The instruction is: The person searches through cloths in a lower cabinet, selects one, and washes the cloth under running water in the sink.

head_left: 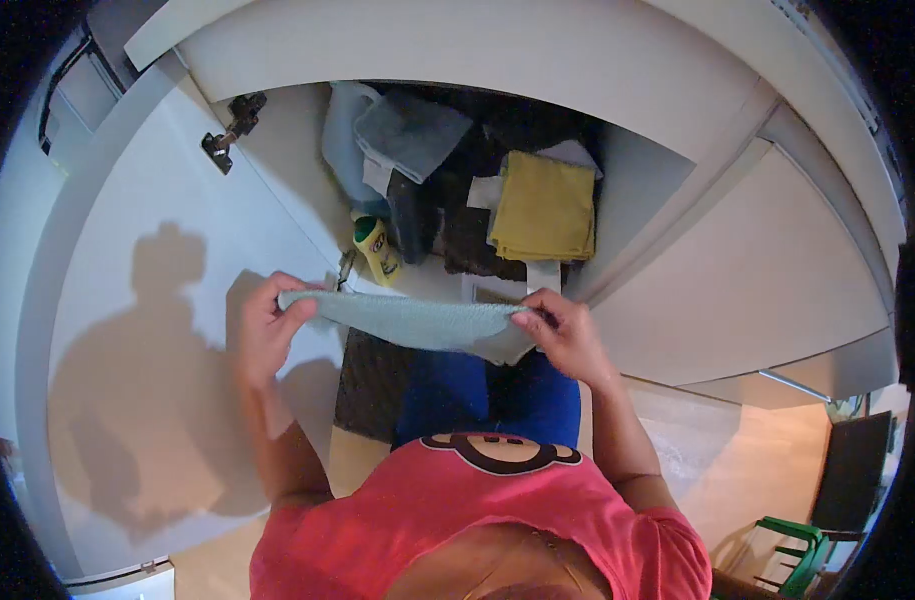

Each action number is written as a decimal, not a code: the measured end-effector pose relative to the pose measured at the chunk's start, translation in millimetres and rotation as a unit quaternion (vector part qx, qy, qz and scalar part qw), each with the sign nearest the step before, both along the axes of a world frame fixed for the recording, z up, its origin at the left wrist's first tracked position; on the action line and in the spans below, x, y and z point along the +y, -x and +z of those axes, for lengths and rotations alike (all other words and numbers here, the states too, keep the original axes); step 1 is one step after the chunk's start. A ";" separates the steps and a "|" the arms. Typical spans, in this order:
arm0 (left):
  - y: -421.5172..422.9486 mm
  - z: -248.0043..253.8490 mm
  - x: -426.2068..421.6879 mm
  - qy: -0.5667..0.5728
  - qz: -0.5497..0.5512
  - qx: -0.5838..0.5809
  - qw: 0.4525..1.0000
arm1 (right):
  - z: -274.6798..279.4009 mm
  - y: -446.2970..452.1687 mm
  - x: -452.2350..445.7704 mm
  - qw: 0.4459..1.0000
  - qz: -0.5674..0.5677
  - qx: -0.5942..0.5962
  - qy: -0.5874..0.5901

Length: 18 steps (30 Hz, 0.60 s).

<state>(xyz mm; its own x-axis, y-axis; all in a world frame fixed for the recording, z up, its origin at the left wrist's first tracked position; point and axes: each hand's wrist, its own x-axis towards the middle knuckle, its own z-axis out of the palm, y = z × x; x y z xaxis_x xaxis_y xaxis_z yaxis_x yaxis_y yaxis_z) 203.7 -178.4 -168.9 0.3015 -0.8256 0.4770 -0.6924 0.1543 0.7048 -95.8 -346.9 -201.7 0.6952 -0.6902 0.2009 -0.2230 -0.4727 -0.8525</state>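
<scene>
A pale green cloth (417, 318) is stretched between my two hands in front of the open cupboard. My left hand (270, 320) pinches its left end between thumb and fingers. At the opposite end, my right hand (565, 335) grips the other corner, fingers curled round it. Behind the cloth, inside the cupboard, a yellow bottle with a green cap (379, 252) leans near the left wall. Folded yellow cloths (545, 207) lie in a stack on the right, and a grey-blue cloth (413, 135) rests on the left beside a light blue jug (345, 150).
The white cupboard door (177, 350) stands open on the left, its hinge (232, 133) showing. A closed curved door (757, 290) is on the right. A dark mat (370, 390) lies on the floor below. Far right, a green chair (799, 545) stands.
</scene>
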 end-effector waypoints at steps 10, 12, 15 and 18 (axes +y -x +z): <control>82.1 -76.4 -49.2 -0.068 -0.057 0.044 0.995 | -29.3 -14.4 9.1 0.995 -0.028 -0.010 -0.094; 110.9 -59.7 -51.7 -0.103 -0.077 0.108 0.986 | -26.8 -22.6 27.1 0.982 0.065 -0.007 -0.178; 123.0 -55.2 -58.8 -0.064 -0.061 0.037 0.995 | -32.6 -29.7 37.8 0.923 0.119 -0.100 -0.353; 118.1 -55.4 -59.4 -0.093 -0.046 0.018 0.994 | -34.4 -27.2 35.6 0.888 0.131 -0.148 -0.414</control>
<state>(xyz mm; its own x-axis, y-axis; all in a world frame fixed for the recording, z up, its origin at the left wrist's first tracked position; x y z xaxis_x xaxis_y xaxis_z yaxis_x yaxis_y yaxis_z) 85.6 -237.7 -224.3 0.2344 -0.9233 0.3042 -0.6558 0.0808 0.7506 -68.7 -311.4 -236.1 0.8554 -0.5082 -0.1003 0.0933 0.3417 -0.9352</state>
